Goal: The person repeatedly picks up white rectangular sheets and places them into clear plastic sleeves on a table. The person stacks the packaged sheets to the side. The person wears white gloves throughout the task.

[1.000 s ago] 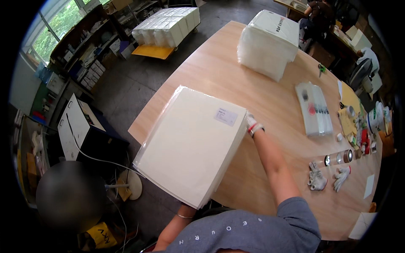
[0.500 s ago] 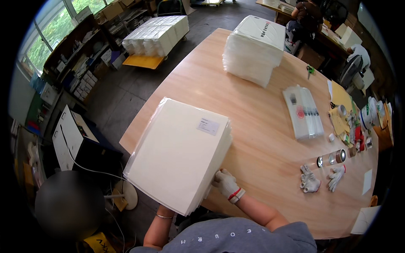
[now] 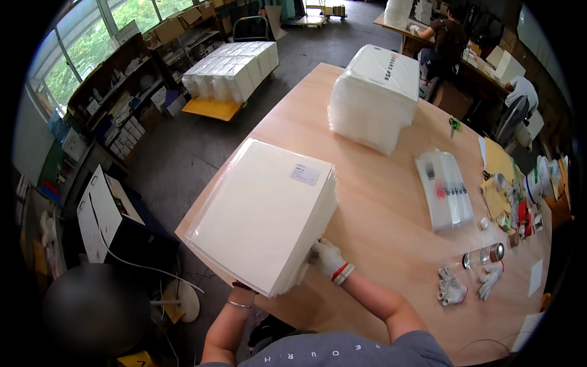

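A thick stack of large white sheets in clear plastic sleeves (image 3: 263, 214), a small printed label on top, lies at the table's near left edge. My right hand (image 3: 327, 257), in a white glove with a red cuff, grips the stack's right side low near its front corner, fingers curled in. Under the front edge is my left hand (image 3: 245, 286); only its wrist and cuff show, and the stack hides its fingers. Farther back stands a taller stack of white wrapped packs (image 3: 373, 98). A flat pile of clear plastic bags (image 3: 444, 191) with red and black print lies to the right.
At the right lie spare white gloves (image 3: 452, 287), a clear bottle (image 3: 483, 255), green scissors (image 3: 454, 125), tape and papers. A loaded cart (image 3: 231, 73) stands beyond the table; a white cabinet (image 3: 107, 214) is at left. Two people work at the far right.
The stack has moved forward, farther onto the table, with both my hands following it. My view has tilted up, so the table sits lower in the picture.
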